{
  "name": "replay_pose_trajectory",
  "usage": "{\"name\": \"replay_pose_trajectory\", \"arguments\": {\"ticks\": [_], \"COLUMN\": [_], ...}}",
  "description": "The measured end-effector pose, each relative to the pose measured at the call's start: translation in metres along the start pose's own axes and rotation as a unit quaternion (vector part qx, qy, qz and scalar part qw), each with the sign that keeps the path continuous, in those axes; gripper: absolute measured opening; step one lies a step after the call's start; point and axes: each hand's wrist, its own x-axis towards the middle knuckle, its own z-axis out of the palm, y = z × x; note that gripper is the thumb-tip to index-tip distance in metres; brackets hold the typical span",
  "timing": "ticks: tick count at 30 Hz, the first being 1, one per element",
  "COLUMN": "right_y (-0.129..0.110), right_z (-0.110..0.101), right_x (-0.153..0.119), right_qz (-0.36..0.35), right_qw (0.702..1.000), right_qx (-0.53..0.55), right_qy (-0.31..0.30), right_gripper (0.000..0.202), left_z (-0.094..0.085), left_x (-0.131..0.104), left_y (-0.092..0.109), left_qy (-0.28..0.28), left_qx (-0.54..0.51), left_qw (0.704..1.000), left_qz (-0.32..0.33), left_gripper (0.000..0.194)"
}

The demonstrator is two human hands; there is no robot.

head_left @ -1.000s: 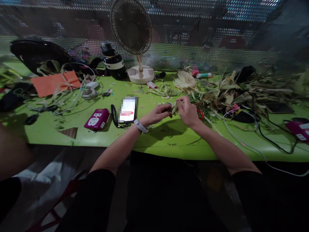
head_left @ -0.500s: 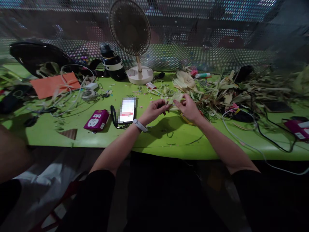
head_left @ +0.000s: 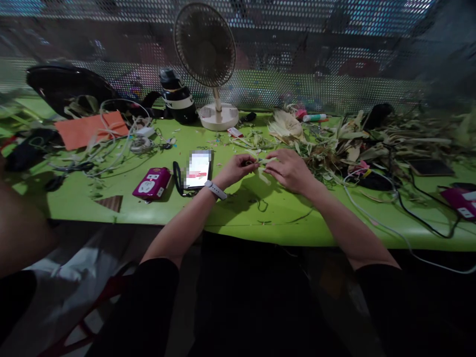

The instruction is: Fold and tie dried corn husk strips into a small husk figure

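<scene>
Head view: looking forward and down over a green tabletop [head_left: 286, 233].
Left hand [head_left: 240, 167]: bent inward, pinching the left end of a thin pale strip [head_left: 264, 177] with thumb and fingers nearly together.
Right hand [head_left: 292, 169]: curled in from the other side, closed to a narrow pinch on the same strip; too small to tell how firmly.
Pale strip: held between both hands, apparently just above the tabletop, with a loose end hanging toward the front edge.
Step in hand: judged to be working the strip two-handed; cannot tell whether folding, tearing or straightening.
Next move: seems to call for a steady left pinch and small, gentle shifts of the right fingers, minding thin material.
Beside left wrist: phone [head_left: 198, 169] with lit screen, then purple power block [head_left: 151, 184].
Beyond: fan [head_left: 205, 47], dark bottle [head_left: 178, 101].
Beyond right hand: pale husk bunch [head_left: 285, 125], leaf heap [head_left: 336, 148].
</scene>
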Motion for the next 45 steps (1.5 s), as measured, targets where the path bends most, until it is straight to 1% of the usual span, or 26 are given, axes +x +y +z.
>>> {"name": "replay_pose_trajectory", "arguments": {"ticks": [2, 3, 5, 6, 9, 11, 13, 16, 18, 21, 24, 27, 32, 36, 39, 42, 44, 45], "right_y": [0.001, 0.001, 0.002, 0.002, 0.001, 0.001, 0.000, 0.001, 0.001, 0.000, -0.001, -0.004, -0.009, -0.009, -0.008, -0.009, -0.009, -0.008], "right_z": [0.000, 0.000, 0.003, 0.005, 0.009, 0.012, 0.013, 0.013, 0.014, 0.017, 0.019, 0.019, 0.016, 0.019, 0.019, 0.018, 0.018, 0.019], "right_x": [0.001, 0.001, 0.000, 0.000, -0.001, -0.001, 0.000, 0.000, 0.000, 0.000, -0.001, -0.001, -0.002, -0.002, -0.001, 0.000, 0.001, 0.003], "right_qz": [-0.029, -0.037, -0.028, -0.010, 0.036, 0.038, 0.035, 0.052, 0.065, 0.077, 0.085, 0.106, 0.180, 0.183, 0.181, 0.191, 0.213, 0.232], "right_qw": [0.999, 0.998, 0.994, 0.993, 0.992, 0.995, 0.997, 0.996, 0.995, 0.993, 0.991, 0.986, 0.961, 0.954, 0.946, 0.927, 0.905, 0.890], "right_qx": [0.024, 0.048, 0.096, 0.110, 0.107, 0.089, 0.073, 0.063, 0.066, 0.062, 0.065, 0.093, 0.186, 0.203, 0.235, 0.291, 0.336, 0.362], "right_qy": [0.000, -0.009, -0.039, -0.048, -0.047, -0.032, -0.009, 0.029, 0.046, 0.071, 0.085, 0.094, 0.097, 0.124, 0.133, 0.140, 0.150, 0.154], "right_gripper": [0.018, 0.018, 0.019, 0.021, 0.028, 0.032, 0.036, 0.041, 0.045, 0.049, 0.053, 0.056, 0.054, 0.053, 0.052, 0.049, 0.048, 0.048], "left_z": [-0.001, -0.001, -0.002, -0.002, -0.002, -0.001, 0.000, 0.002, 0.003, 0.006, 0.009, 0.012, 0.014, 0.014, 0.012, 0.010, 0.009, 0.009], "left_x": [-0.002, -0.003, -0.005, -0.005, -0.005, -0.005, -0.005, -0.007, -0.008, -0.007, -0.007, -0.007, -0.009, -0.009, -0.009, -0.009, -0.009, -0.008], "left_y": [0.004, 0.005, 0.008, 0.008, 0.008, 0.007, 0.007, 0.008, 0.009, 0.011, 0.014, 0.016, 0.017, 0.018, 0.019, 0.019, 0.018, 0.017], "left_qy": [-0.091, -0.136, -0.182, -0.186, -0.163, -0.152, -0.133, -0.081, -0.062, -0.042, -0.015, -0.002, -0.001, 0.005, -0.007, -0.027, -0.034, -0.034], "left_qx": [0.018, 0.022, 0.019, 0.017, 0.003, -0.035, -0.099, -0.195, -0.240, -0.299, -0.338, -0.339, -0.317, -0.318, -0.304, -0.289, -0.289, -0.292], "left_qw": [0.996, 0.990, 0.983, 0.982, 0.986, 0.988, 0.986, 0.975, 0.963, 0.941, 0.925, 0.926, 0.941, 0.944, 0.950, 0.955, 0.955, 0.954], "left_qz": [0.016, 0.023, 0.031, 0.033, 0.034, 0.021, -0.009, -0.064, -0.102, -0.152, -0.172, -0.165, -0.115, -0.092, -0.078, -0.063, -0.062, -0.064], "left_gripper": [0.023, 0.021, 0.018, 0.017, 0.020, 0.024, 0.031, 0.039, 0.036, 0.025, 0.019, 0.020, 0.026, 0.032, 0.033, 0.032, 0.030, 0.029]}}
